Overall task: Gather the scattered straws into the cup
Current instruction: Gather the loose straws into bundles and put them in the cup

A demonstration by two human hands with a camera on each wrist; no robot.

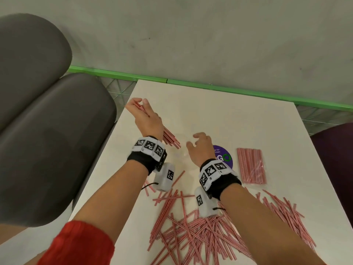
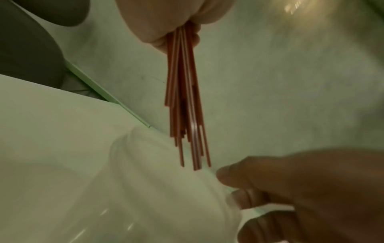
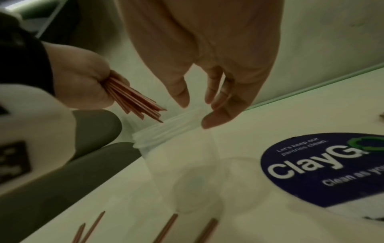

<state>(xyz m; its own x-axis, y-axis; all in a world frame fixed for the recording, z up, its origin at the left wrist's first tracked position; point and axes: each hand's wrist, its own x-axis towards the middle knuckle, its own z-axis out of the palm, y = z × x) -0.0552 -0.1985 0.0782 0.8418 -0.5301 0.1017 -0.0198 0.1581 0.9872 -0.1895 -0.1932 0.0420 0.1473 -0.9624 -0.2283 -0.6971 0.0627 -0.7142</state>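
Observation:
My left hand [image 1: 138, 105] is raised over the table and grips a bundle of red-and-white striped straws [image 1: 171, 139], slanted, with the lower ends just above the rim of a clear plastic cup [image 3: 176, 164]. In the left wrist view the bundle [image 2: 185, 98] hangs from the fist over the cup [image 2: 166, 180]. My right hand [image 3: 195, 113] hovers at the cup's far rim with relaxed fingers, holding nothing; whether the thumb tip touches the rim I cannot tell. Several loose straws [image 1: 200, 226] lie scattered near the table's front.
A sealed packet of straws [image 1: 251, 166] lies on the white table [image 1: 210, 104] right of a round purple sticker [image 1: 225, 156]. Grey padded seats [image 1: 47, 121] stand to the left, a dark purple seat [image 1: 336, 150] to the right. A wall with a green strip runs behind.

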